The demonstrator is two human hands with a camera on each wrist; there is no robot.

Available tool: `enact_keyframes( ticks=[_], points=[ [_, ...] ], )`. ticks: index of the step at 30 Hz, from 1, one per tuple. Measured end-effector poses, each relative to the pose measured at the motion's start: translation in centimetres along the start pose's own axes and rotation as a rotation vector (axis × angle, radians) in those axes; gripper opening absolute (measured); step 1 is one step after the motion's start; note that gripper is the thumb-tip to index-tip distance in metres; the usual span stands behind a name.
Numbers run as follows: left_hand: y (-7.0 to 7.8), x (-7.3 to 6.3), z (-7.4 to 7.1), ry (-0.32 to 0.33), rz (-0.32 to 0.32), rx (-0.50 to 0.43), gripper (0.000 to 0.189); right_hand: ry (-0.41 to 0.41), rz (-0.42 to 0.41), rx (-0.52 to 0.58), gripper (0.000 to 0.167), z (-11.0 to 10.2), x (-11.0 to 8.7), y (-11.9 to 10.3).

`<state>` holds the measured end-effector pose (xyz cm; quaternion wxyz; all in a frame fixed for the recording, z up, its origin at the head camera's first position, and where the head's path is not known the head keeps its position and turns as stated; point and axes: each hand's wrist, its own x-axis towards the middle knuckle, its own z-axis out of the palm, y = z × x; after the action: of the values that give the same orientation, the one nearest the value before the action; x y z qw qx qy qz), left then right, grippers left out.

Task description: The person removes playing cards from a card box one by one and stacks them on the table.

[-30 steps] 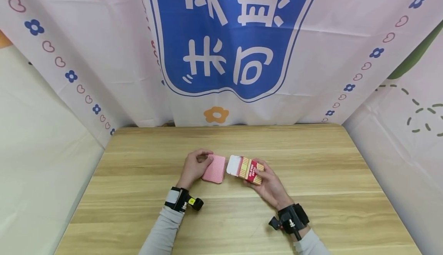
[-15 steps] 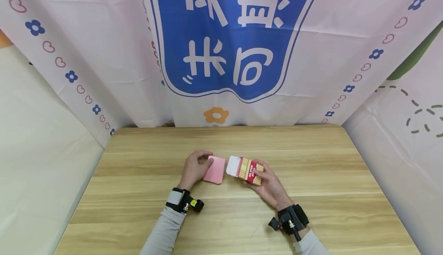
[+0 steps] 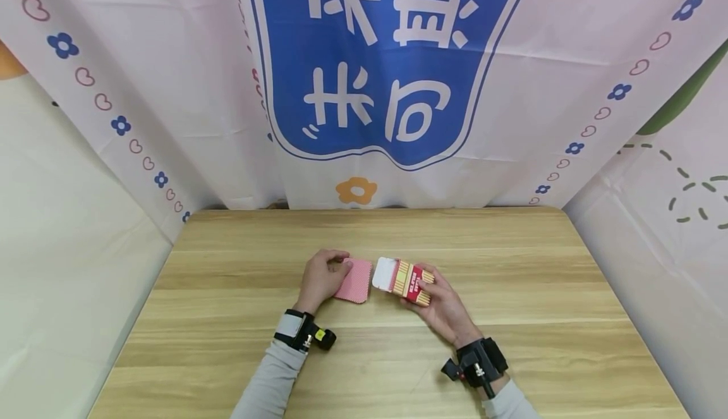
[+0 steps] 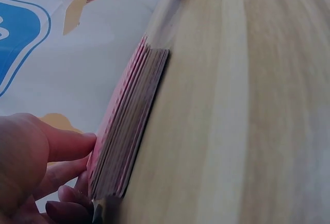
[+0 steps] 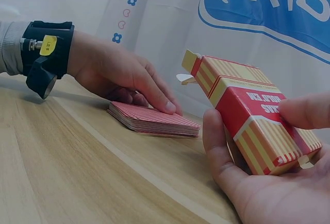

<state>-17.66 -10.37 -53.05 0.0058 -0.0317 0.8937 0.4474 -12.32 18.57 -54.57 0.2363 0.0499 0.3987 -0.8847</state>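
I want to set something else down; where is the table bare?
Bare table: left of the left hand, right of the right hand, beyond both towards the hanging cloth, and nearer, between the sleeves. Crowded: the middle, where the left hand grips the card stack close to the card box in the right hand.

In the head view I have open wood on the table (image 3: 540,280) at the lower left and right of the frame, plus a lane at bottom centre that the left wrist camera (image 3: 325,339) and right wrist camera (image 3: 452,368) jut into. At mid-frame, the left hand (image 3: 323,278) on the pink deck (image 3: 355,284) and the right hand (image 3: 446,310) with the card box (image 3: 411,282) leave me a sliver, and the hanging cloth (image 3: 227,141) walls off the top.
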Motion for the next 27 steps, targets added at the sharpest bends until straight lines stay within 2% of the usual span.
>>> enact_keyframes(
  ticks=[8, 16, 23, 27],
  points=[
    [-0.1, 0.0, -0.1, 0.0, -0.01, -0.031, 0.026, -0.006, -0.001, -0.001, 0.059, -0.1, -0.1, 0.1],
    [0.2, 0.2, -0.6, -0.036, -0.035, -0.12, 0.03, -0.014, -0.007, -0.004, 0.06, -0.2, -0.1, 0.0],
    [1.4, -0.3, -0.7, -0.054, 0.001, -0.165, 0.031, -0.025, -0.009, 0.016, 0.057, -0.2, 0.0, 0.0],
    [2.9, -0.9, -0.7, -0.058, 0.066, -0.195, 0.03, -0.023, -0.01, 0.02, 0.054, -0.2, 0.0, 0.0]
  ],
)
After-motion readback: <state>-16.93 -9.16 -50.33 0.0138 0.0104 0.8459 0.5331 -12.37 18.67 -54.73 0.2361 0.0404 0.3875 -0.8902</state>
